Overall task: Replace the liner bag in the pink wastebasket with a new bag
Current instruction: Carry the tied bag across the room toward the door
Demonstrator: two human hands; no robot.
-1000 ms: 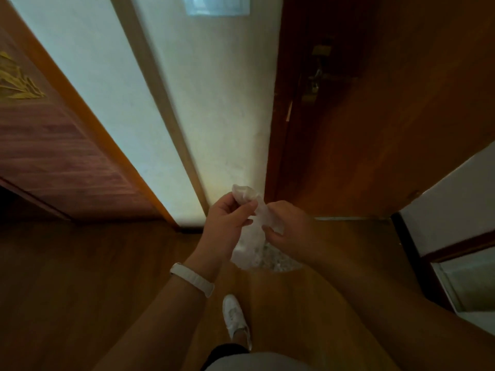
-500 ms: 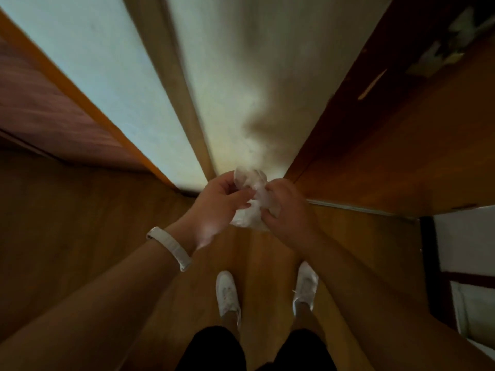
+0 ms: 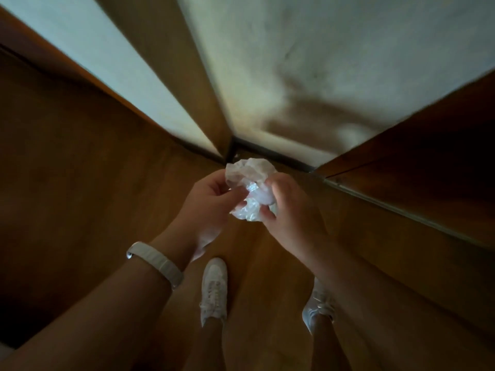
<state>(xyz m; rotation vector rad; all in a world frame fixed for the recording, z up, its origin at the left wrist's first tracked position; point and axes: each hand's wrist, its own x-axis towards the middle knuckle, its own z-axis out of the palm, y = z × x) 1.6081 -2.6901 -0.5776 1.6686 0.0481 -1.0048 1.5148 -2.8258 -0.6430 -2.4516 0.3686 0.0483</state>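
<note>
Head view, looking steeply down: a person is standing on a brown wooden floor [image 3: 80,196], close to the corner where a pale plastered wall [image 3: 321,62] is meeting a dark wooden door [image 3: 428,178]. Two white lace-up sneakers [image 3: 214,290] are showing below the hands.

Both hands are meeting in front of the body over a crumpled, translucent white plastic liner bag [image 3: 250,188]. The left hand [image 3: 209,210], which is wearing a white wristband [image 3: 155,263], is pinching the wad's left edge between thumb and forefinger. The right hand [image 3: 294,215] is gripping the right side and lower bunch, its fingers [image 3: 267,212] curling round the film.

The two grips are sitting close together on opposite sides. This is probably because the thin, clinging layers are needing opposed pulls to separate them and expose the bag's mouth. The compact, clean-looking wad is suggesting a fresh bag being unfolded, not a used one, though this is a judgement only.

The pink wastebasket is not appearing anywhere in this view, so its place cannot be told. Fitting the liner is not yet beginning.
</note>
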